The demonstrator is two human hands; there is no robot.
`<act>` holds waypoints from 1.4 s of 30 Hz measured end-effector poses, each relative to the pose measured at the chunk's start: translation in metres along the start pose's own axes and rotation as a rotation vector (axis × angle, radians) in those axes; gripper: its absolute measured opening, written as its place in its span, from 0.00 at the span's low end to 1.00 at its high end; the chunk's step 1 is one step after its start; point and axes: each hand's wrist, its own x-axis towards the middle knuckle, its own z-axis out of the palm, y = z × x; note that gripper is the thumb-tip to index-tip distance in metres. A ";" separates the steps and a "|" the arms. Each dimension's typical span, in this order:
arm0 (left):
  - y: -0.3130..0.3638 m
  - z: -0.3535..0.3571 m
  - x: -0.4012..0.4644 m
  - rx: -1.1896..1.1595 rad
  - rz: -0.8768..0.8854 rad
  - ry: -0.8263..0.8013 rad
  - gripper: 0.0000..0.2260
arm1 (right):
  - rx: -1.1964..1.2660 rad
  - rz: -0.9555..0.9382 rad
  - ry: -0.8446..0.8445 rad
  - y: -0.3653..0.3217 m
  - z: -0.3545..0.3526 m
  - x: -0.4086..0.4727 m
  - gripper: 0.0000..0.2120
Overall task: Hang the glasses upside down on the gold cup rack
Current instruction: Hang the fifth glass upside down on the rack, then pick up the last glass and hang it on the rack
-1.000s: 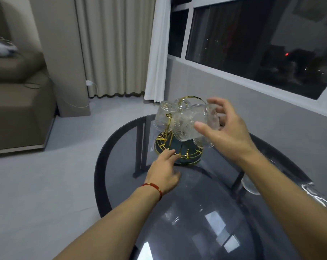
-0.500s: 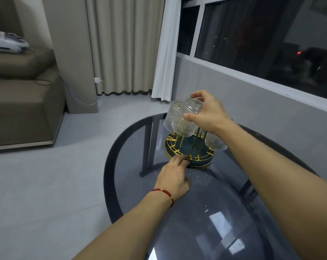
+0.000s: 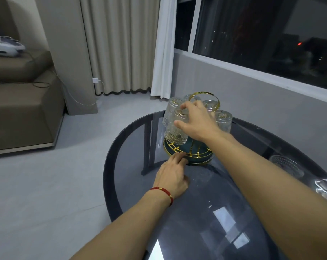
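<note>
right hand (image 3: pixel 197 121): closed around ribbed clear glass (image 3: pixel 175 131), inverted on gold wire cup rack (image 3: pixel 188 149) | left hand (image 3: pixel 173 176): nothing grasped, fingertips laid against rack base | rack on dark round glass table (image 3: pixel 205 203)

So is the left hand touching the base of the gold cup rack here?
Touching. The head view shows the left hand flat on the glass table, fingertips pressed against the rim of the gold cup rack base, no gap visible.

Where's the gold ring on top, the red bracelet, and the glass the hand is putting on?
gold ring (image 3: pixel 215 96), head view, right rim.
red bracelet (image 3: pixel 163 191), head view, cord middle.
glass (image 3: pixel 174 132), head view, patterned side.
</note>
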 end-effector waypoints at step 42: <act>0.096 -0.017 -0.027 -0.759 -0.103 0.022 0.38 | 0.425 0.120 -0.035 0.122 -0.012 -0.198 0.45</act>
